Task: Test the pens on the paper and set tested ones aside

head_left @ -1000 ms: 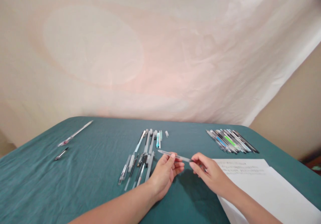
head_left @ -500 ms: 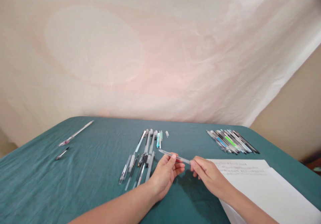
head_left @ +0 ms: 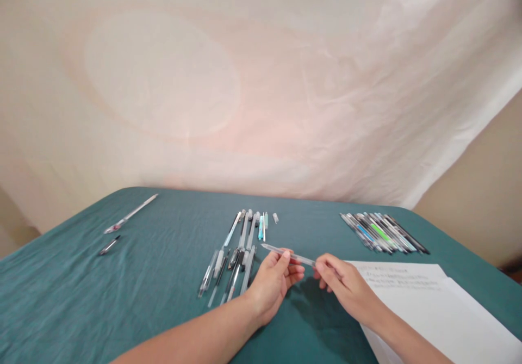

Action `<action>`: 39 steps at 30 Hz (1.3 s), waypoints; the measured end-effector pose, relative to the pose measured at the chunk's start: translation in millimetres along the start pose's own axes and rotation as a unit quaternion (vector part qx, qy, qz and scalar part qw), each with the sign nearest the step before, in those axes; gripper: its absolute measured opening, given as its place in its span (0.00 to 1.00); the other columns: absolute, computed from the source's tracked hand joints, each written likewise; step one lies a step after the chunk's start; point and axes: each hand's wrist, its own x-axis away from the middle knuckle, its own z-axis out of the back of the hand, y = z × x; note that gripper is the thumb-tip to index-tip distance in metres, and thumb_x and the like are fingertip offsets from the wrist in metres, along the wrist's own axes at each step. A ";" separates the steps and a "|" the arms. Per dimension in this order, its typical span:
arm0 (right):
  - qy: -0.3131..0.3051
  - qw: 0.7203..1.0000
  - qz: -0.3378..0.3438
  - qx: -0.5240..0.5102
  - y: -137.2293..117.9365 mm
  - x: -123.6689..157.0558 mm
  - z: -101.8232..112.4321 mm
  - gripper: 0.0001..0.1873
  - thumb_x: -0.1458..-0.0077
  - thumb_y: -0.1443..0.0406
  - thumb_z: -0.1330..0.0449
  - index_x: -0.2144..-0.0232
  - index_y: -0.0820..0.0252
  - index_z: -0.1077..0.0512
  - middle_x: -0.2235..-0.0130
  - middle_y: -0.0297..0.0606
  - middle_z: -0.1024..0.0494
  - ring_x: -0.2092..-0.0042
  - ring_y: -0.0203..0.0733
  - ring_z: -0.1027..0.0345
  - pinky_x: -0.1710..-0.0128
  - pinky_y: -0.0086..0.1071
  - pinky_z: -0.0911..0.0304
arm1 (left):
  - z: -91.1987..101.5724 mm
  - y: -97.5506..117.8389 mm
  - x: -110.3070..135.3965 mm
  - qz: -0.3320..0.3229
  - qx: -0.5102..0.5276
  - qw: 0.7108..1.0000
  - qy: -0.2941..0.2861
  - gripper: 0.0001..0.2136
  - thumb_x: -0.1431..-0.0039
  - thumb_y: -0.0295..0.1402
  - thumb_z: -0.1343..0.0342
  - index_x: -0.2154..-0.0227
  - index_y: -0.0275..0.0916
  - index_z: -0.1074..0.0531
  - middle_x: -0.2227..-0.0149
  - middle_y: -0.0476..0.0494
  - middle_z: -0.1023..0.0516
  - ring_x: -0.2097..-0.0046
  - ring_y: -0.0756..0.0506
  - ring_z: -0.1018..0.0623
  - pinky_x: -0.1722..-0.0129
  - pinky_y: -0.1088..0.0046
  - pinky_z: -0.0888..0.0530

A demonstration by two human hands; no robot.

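My left hand [head_left: 274, 279] pinches a clear pen barrel [head_left: 274, 250] near its middle, just above the teal tablecloth [head_left: 142, 282]. My right hand [head_left: 341, 285] is closed in a pinch on the barrel's right end; what sits between those fingertips is too small to name. Both hands hover just right of a loose pile of clear pens and pen parts [head_left: 236, 252] lying in the middle of the table.
A tidy row of pens [head_left: 383, 232], some blue and green, lies at the back right. A white sheet with writing [head_left: 424, 304] covers the front right corner. A long clear pen [head_left: 130, 213] and a short dark piece [head_left: 109, 245] lie at the far left. A pale cloth hangs behind.
The hands and the held pen have scarcely moved; the right fingertips shifted slightly along the barrel's end. The view drifted a little to the left.
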 end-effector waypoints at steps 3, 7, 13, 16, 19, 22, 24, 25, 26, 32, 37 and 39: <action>0.010 1.000 0.002 0.001 1.4 1.0 -0.3 0.13 0.41 0.55 0.52 0.67 0.58 0.36 0.75 0.31 0.30 0.73 0.36 0.34 0.74 0.27 0.41 | 0.5 -0.2 -0.5 0.001 0.002 1.000 0.000 0.02 0.39 0.28 0.52 0.66 0.35 0.36 0.70 0.45 0.27 0.70 0.52 0.26 0.66 0.75 0.29; 0.010 1.000 0.012 0.020 2.3 0.3 -0.9 0.18 0.40 0.56 0.55 0.75 0.59 0.35 0.76 0.33 0.30 0.72 0.36 0.34 0.72 0.28 0.41 | 1.0 -0.4 -0.5 0.003 -0.002 1.000 -0.004 0.02 0.39 0.28 0.51 0.66 0.35 0.36 0.70 0.45 0.28 0.70 0.52 0.26 0.66 0.75 0.29; 0.007 1.000 0.006 0.006 1.9 -0.5 -0.6 0.14 0.40 0.56 0.53 0.69 0.58 0.36 0.76 0.31 0.30 0.73 0.35 0.35 0.74 0.28 0.42 | 0.8 0.2 -0.4 0.004 -0.001 1.000 -0.005 0.02 0.38 0.28 0.52 0.66 0.35 0.36 0.70 0.45 0.28 0.70 0.52 0.27 0.66 0.76 0.29; 0.010 1.000 0.012 0.023 2.1 -0.2 -0.8 0.18 0.39 0.56 0.55 0.74 0.59 0.35 0.76 0.32 0.30 0.72 0.36 0.34 0.72 0.28 0.41 | 0.3 0.5 0.0 0.006 -0.004 1.000 -0.007 0.02 0.39 0.28 0.52 0.66 0.35 0.36 0.70 0.45 0.28 0.71 0.52 0.27 0.67 0.76 0.29; -0.002 1.000 0.011 0.015 2.8 0.0 -1.0 0.20 0.39 0.56 0.57 0.76 0.60 0.35 0.76 0.33 0.30 0.72 0.36 0.34 0.71 0.28 0.41 | 0.1 0.6 0.3 0.006 -0.004 1.000 -0.005 0.03 0.38 0.28 0.52 0.66 0.35 0.36 0.70 0.45 0.28 0.71 0.52 0.27 0.67 0.76 0.30; -0.009 1.000 0.005 -0.008 2.9 0.1 -1.0 0.16 0.40 0.55 0.55 0.70 0.59 0.35 0.76 0.32 0.30 0.73 0.35 0.34 0.73 0.28 0.41 | 0.3 0.5 0.4 0.006 -0.003 1.000 -0.005 0.03 0.38 0.28 0.52 0.66 0.35 0.36 0.70 0.45 0.28 0.71 0.53 0.27 0.67 0.76 0.30; -0.005 1.000 0.006 -0.011 2.4 0.3 -1.3 0.14 0.40 0.55 0.54 0.68 0.59 0.36 0.76 0.31 0.30 0.73 0.35 0.34 0.73 0.28 0.41 | 0.6 0.2 0.5 0.007 -0.005 1.000 -0.007 0.03 0.38 0.29 0.52 0.66 0.35 0.36 0.70 0.45 0.28 0.71 0.53 0.27 0.67 0.76 0.30; -0.003 1.000 0.007 -0.010 2.1 0.4 -1.5 0.15 0.40 0.56 0.54 0.69 0.59 0.36 0.76 0.31 0.30 0.73 0.35 0.34 0.73 0.28 0.41 | 0.6 0.1 0.5 0.006 -0.006 1.000 -0.007 0.03 0.38 0.29 0.52 0.66 0.35 0.36 0.70 0.45 0.28 0.71 0.53 0.27 0.67 0.76 0.30; -0.006 1.000 0.007 -0.009 1.8 0.4 -1.7 0.16 0.39 0.56 0.55 0.71 0.59 0.36 0.76 0.32 0.30 0.73 0.35 0.34 0.73 0.28 0.41 | 0.7 0.0 0.6 0.005 -0.008 1.000 -0.008 0.03 0.38 0.29 0.52 0.66 0.35 0.36 0.70 0.45 0.28 0.71 0.53 0.27 0.67 0.76 0.30; -0.017 1.000 0.003 -0.017 0.3 -0.1 -1.0 0.18 0.39 0.55 0.57 0.73 0.59 0.36 0.74 0.33 0.29 0.72 0.35 0.33 0.72 0.28 0.40 | 0.5 -0.1 0.3 0.004 -0.010 1.000 -0.009 0.04 0.38 0.29 0.52 0.67 0.34 0.36 0.70 0.45 0.28 0.71 0.52 0.27 0.66 0.76 0.30; -0.024 1.000 0.004 -0.017 -1.2 0.2 -0.4 0.19 0.39 0.55 0.56 0.75 0.59 0.36 0.76 0.32 0.30 0.73 0.34 0.33 0.72 0.27 0.40 | 1.3 -0.3 0.7 0.001 -0.013 1.000 -0.016 0.04 0.40 0.30 0.49 0.67 0.35 0.35 0.70 0.46 0.28 0.70 0.52 0.28 0.66 0.75 0.31; -0.036 0.998 -0.012 -0.043 -1.5 0.9 -1.7 0.21 0.39 0.54 0.57 0.76 0.60 0.36 0.77 0.32 0.30 0.74 0.34 0.34 0.73 0.27 0.39 | 1.8 -0.5 0.8 0.001 -0.014 1.000 -0.019 0.05 0.42 0.32 0.46 0.67 0.36 0.35 0.70 0.46 0.28 0.70 0.52 0.28 0.66 0.75 0.31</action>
